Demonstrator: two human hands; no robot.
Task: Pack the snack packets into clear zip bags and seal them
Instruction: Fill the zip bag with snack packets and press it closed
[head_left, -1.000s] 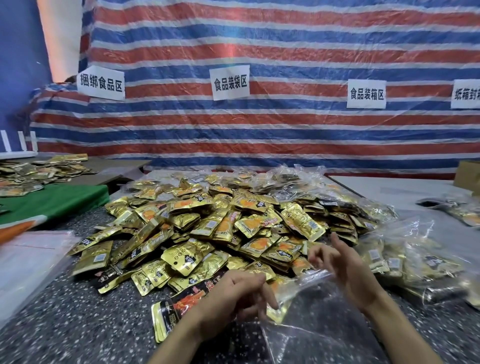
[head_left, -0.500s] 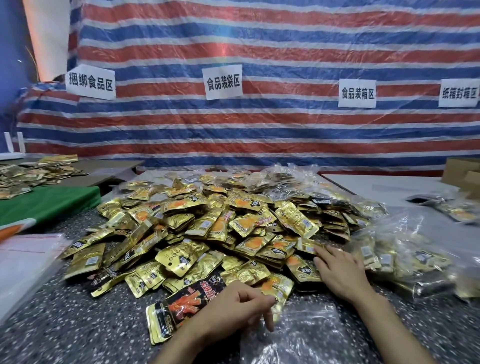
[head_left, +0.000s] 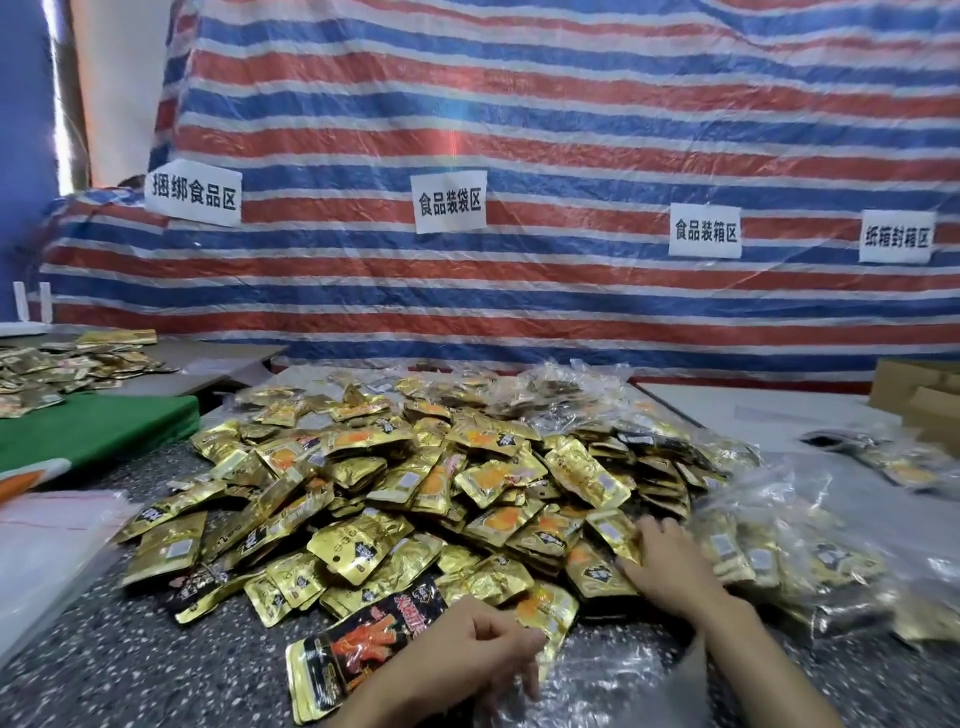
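The right hand (head_left: 670, 566) has left the clear zip bag (head_left: 618, 686) flat on the table (head_left: 104, 660) and rests straight-fingered on the snack packets (head_left: 415, 493), while the left hand (head_left: 478, 652) curls at its mouth (grip unclear), so I'd hold that wide and slide 1 small stack in.

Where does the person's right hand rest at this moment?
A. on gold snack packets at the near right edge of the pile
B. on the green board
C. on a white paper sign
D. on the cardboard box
A: the right hand reaches forward and its fingers touch gold snack packets lying on the speckled table.
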